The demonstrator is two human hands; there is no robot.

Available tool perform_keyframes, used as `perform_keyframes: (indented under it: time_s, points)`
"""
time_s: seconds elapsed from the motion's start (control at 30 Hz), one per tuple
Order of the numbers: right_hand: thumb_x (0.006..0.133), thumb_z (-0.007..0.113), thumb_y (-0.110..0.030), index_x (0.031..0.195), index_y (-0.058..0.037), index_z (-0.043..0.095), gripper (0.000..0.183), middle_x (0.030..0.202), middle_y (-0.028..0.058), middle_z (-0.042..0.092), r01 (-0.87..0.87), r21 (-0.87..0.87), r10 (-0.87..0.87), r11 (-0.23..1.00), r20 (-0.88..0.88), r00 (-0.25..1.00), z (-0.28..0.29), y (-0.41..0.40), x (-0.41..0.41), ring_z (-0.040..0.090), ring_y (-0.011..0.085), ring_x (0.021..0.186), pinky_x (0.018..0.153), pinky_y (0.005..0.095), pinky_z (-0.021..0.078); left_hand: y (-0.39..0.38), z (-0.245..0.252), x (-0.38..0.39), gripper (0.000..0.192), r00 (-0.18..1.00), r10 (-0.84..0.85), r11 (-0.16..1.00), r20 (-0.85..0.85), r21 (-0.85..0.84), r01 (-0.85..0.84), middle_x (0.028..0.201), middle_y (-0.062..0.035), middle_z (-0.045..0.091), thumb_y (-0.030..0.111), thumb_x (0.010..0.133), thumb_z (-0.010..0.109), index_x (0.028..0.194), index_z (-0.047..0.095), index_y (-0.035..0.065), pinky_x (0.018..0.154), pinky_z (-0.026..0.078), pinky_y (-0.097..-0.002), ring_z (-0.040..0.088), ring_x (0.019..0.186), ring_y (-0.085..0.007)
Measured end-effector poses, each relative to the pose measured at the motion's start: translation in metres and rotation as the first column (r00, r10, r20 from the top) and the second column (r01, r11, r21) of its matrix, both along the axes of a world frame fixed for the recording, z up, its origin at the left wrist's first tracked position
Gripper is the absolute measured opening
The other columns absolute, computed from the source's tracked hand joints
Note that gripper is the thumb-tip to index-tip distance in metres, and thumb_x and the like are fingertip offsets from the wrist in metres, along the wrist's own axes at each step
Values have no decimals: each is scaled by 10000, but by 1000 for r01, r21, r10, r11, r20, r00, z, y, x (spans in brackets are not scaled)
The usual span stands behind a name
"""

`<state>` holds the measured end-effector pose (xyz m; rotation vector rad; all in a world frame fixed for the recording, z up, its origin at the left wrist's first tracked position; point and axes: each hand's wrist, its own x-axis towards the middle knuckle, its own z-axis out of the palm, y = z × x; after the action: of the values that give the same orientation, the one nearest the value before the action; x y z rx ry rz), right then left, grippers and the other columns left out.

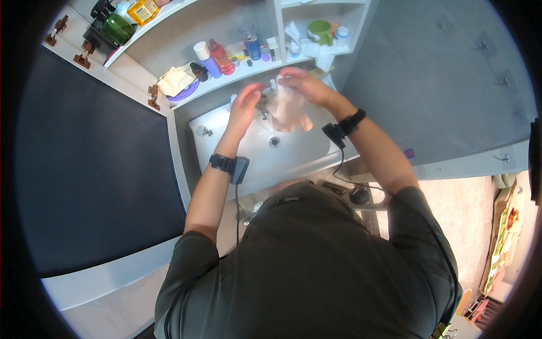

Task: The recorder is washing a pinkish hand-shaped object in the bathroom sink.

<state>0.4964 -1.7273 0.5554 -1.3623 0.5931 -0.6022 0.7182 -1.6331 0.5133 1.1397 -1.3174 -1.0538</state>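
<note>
My right hand (305, 87) grips the top of a pale, translucent, bag-like thing (288, 108). It hangs over the white washbasin (296, 159). Its material and contents are too blurred to tell, though a pinkish-orange part shows at its lower right. To its left, my left hand (246, 104) is raised with curled fingers and the thumb apart, holding nothing that I can see. Between the two hands stands a metal faucet (263, 106), partly hidden by the bag-like thing. Below it lies the basin's round drain (274, 142).
Behind the basin, a white shelf (250, 75) bears several bottles, including a red bottle (221, 57) and a blue bottle (253, 45). A green mug (320, 32) stands in the right compartment. An open cabinet door (101, 161) is at left. Cables run from both wrist straps.
</note>
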Motion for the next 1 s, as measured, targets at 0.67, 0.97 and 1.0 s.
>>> perform_keyframes:
  time_s: [0.67,0.97,1.0]
  points:
    - [957,636,-341,986,-18,731,337,919,93,711,166,-256,-269,952,-450,851,-5,-6,-34,648,142,849,759,270,505,-24,26,-12,272,866,-194,929,-462,198,313,1148,-70,643,148,981,579,1212,579,3,980,450,-319,600,1082,-169]
    - [995,592,-432,1328,2,561,547,1227,149,661,-33,479,-15,877,95,995,-44,31,-24,653,234,1099,1005,379,499,-10,15,5,247,690,-89,916,-719,212,340,1163,-101,633,76,876,531,1110,579,9,1107,372,-415,571,1158,-245]
    - [987,617,-328,1301,-3,581,454,1214,137,664,-36,487,-76,873,208,975,-40,37,-20,660,225,1072,962,357,514,-10,13,9,247,693,-87,916,-715,216,338,1163,-101,633,76,876,531,1110,579,9,1107,372,-415,571,1158,-245]
